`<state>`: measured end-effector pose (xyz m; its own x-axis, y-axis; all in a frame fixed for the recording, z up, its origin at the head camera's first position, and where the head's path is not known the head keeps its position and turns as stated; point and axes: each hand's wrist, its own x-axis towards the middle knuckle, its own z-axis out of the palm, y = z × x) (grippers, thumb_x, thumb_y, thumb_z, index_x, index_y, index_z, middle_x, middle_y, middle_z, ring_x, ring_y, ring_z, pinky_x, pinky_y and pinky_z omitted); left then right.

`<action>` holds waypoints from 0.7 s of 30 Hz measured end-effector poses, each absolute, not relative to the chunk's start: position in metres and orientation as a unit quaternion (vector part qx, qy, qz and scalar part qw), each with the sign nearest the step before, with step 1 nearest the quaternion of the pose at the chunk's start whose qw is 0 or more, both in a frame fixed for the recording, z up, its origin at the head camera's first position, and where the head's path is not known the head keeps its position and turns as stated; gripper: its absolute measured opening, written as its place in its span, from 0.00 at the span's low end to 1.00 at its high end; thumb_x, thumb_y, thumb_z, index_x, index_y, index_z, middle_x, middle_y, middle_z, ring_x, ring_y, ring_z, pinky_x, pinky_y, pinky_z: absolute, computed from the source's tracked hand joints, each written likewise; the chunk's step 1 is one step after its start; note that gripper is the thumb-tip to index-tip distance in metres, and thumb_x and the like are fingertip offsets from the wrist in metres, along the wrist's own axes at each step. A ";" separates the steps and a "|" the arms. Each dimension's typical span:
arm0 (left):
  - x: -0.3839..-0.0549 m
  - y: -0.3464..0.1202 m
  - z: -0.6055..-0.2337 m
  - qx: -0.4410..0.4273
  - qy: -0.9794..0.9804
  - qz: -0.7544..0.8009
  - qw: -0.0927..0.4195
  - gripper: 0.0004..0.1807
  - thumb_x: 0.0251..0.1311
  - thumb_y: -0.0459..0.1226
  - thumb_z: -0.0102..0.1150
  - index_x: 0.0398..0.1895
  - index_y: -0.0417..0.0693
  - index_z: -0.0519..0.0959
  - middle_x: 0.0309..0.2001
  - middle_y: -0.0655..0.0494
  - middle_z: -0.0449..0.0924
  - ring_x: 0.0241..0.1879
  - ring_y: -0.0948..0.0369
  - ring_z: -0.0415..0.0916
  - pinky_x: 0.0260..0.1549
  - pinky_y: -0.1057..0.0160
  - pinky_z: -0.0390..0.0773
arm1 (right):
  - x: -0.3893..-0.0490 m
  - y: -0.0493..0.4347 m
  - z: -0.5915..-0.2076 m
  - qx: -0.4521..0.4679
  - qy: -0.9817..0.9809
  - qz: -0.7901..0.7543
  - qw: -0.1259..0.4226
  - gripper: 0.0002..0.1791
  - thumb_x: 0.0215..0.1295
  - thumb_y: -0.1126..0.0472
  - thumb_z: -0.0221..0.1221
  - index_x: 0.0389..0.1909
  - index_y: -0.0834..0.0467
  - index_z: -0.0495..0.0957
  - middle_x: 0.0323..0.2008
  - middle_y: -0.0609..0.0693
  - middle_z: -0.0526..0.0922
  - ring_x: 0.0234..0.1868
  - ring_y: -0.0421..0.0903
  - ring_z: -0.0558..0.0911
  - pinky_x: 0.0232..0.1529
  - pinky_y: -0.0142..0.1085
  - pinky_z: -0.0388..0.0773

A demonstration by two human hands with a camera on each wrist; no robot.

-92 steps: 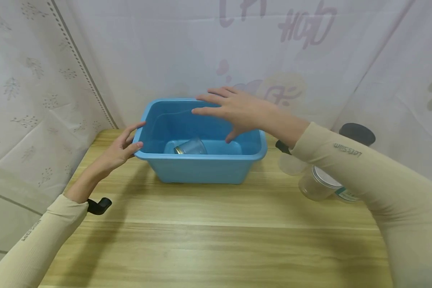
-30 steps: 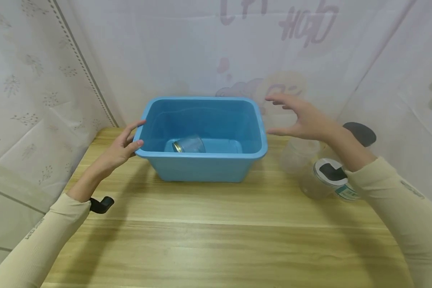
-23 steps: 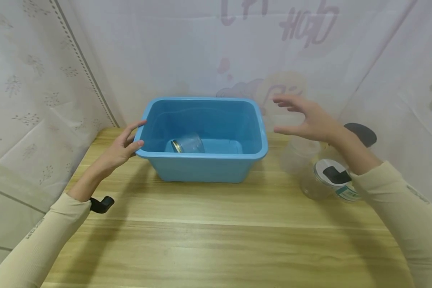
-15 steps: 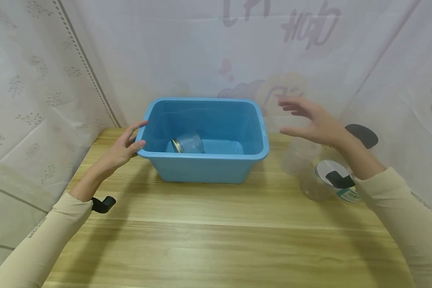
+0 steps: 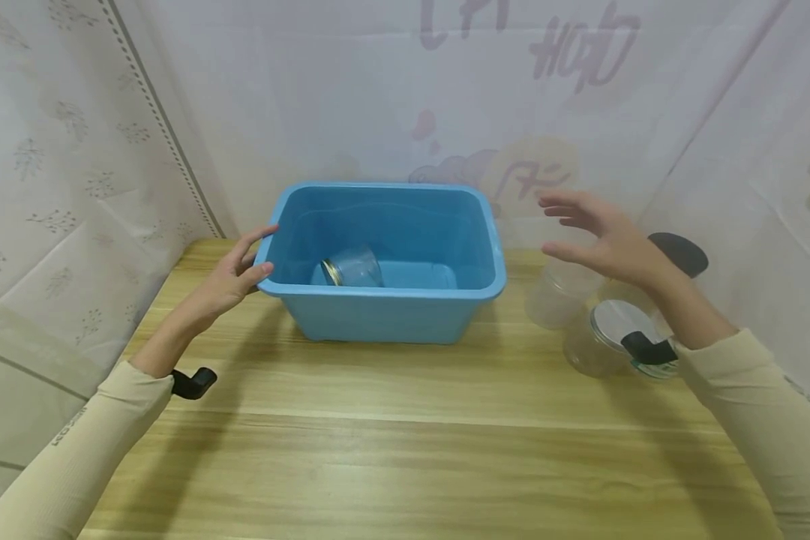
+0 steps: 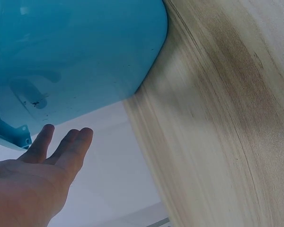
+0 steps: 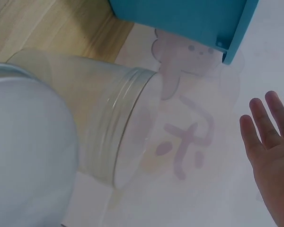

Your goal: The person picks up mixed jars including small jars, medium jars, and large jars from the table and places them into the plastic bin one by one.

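Observation:
A blue plastic tub (image 5: 378, 315) stands on the wooden table. My left hand (image 5: 226, 281) holds its left rim, with thumb and index finger over the edge; the left wrist view shows the other fingers extended below. Inside the tub a clear jar (image 5: 358, 268) with a gold-coloured lid lies on its side. My right hand (image 5: 597, 236) is in the air right of the tub, fingers spread and lightly bent, with nothing held. Beneath it stand a clear, open-looking jar (image 5: 550, 304) and a clear jar with a silver lid (image 5: 590, 349).
Behind the right forearm is a jar with a black lid (image 5: 678, 251). A small jar with a teal label (image 5: 655, 369) is partly hidden by the right wrist's black mount (image 5: 648, 349). Printed white curtains (image 5: 351, 97) hang behind the wooden table (image 5: 378, 465) and beside it.
My right hand has moved from over the tub to the right, above the jars, and sinks slightly. The jar in the tub has shifted a little. My left hand stays at the rim.

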<state>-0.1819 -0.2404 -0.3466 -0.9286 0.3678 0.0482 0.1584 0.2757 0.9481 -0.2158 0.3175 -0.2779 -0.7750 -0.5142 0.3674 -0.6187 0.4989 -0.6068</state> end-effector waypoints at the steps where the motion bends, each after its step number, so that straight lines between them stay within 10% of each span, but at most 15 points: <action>1: -0.182 -0.241 -0.347 0.165 0.794 0.577 0.091 0.35 0.79 0.39 0.47 0.83 0.60 0.46 0.73 0.32 0.54 0.68 0.41 0.58 0.66 0.35 0.57 | -0.215 0.319 -0.278 0.325 -0.863 0.383 0.066 0.41 0.58 0.78 0.68 0.73 0.61 0.68 0.67 0.57 0.71 0.66 0.46 0.72 0.64 0.36 0.68; 21: -0.181 -0.241 -0.346 0.164 0.796 0.575 0.096 0.36 0.80 0.40 0.47 0.83 0.63 0.46 0.71 0.33 0.58 0.64 0.40 0.60 0.65 0.38 0.58 | -0.204 0.377 -0.302 0.253 -0.864 0.427 0.089 0.38 0.57 0.78 0.68 0.70 0.62 0.71 0.64 0.54 0.75 0.63 0.47 0.74 0.59 0.28 0.70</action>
<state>-0.1814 -0.2414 -0.3460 -0.9278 0.3715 0.0353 0.1505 0.2861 0.9463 -0.2042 0.3773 -0.3022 -0.8562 -0.3610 0.3697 -0.5130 0.5080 -0.6919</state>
